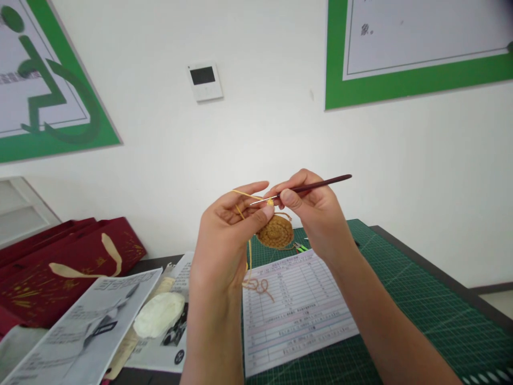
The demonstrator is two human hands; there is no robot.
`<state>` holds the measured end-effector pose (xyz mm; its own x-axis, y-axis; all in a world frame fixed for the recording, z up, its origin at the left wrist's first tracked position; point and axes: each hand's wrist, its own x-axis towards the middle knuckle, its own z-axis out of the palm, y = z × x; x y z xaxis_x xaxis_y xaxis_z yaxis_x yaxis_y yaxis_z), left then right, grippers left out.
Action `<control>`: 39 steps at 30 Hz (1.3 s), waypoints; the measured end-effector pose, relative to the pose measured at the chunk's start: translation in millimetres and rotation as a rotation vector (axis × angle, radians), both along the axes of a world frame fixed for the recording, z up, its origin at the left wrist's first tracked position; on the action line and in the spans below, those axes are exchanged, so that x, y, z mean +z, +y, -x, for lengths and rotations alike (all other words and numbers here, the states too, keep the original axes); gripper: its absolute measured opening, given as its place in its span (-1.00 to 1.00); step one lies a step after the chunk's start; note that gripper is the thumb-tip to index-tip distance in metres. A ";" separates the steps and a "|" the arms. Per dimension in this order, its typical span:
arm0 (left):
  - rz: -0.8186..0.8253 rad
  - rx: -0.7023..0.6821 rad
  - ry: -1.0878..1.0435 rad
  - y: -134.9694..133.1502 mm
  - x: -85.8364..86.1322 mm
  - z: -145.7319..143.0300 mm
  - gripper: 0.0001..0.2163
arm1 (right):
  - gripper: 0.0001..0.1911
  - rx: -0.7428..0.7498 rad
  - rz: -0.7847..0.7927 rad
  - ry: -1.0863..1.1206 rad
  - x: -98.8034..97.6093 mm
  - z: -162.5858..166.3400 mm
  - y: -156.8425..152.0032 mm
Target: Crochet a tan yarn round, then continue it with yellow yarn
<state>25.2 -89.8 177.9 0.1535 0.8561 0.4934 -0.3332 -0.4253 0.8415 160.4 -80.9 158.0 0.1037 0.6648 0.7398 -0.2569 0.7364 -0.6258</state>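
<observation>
My left hand [230, 227] pinches a small piece of yellow crochet [270, 203] between thumb and fingers, with yellow yarn [245, 193] running over the raised index finger and down past the palm. A round brown crocheted disc [276, 232] hangs just below the left thumb; whether it is joined to the yellow stitches I cannot tell. In my right hand [310, 200] is a crochet hook [320, 184] with a dark red handle, gripped like a pencil. Its thin metal tip passes by the yellow stitches and points left. A loose brown yarn tail [259, 286] lies on the paper below.
A printed chart sheet [296, 315] lies on a green cutting mat [401, 289]. Green-handled snips [300, 247] rest behind it. To the left are printed papers [88, 321], a white fluffy wad [159, 314] and dark red gift bags [80, 256]. A white wall [264, 128] stands behind the table.
</observation>
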 end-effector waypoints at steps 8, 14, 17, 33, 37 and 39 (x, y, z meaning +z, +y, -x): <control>-0.019 0.003 0.015 0.7 0.2 0.6 -0.70 | -0.81 0.003 0.003 0.017 0.7 -1.1 -0.4; -0.018 -0.008 0.031 0.0 1.4 1.6 -0.74 | -0.81 -0.008 0.008 0.006 0.8 -2.9 -1.3; -0.010 -0.049 0.051 -0.4 3.5 4.5 -0.65 | -0.80 -0.019 0.024 0.014 1.0 -5.0 -1.4; -0.297 0.408 0.193 5.2 5.4 16.7 -0.58 | -0.81 0.065 0.017 0.075 1.5 -8.7 0.9; -0.388 0.500 0.421 1.3 2.9 14.8 -0.84 | -0.79 0.035 0.002 0.047 0.8 -8.0 -0.9; -0.330 0.338 0.370 -1.8 3.8 12.5 -0.86 | -0.79 0.027 -0.006 0.043 0.3 -7.4 -1.0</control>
<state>12.7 -91.6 181.8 0.1115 0.6981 0.7072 0.1556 -0.7152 0.6814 167.8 -81.9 158.3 0.1180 0.6634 0.7389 -0.3032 0.7327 -0.6093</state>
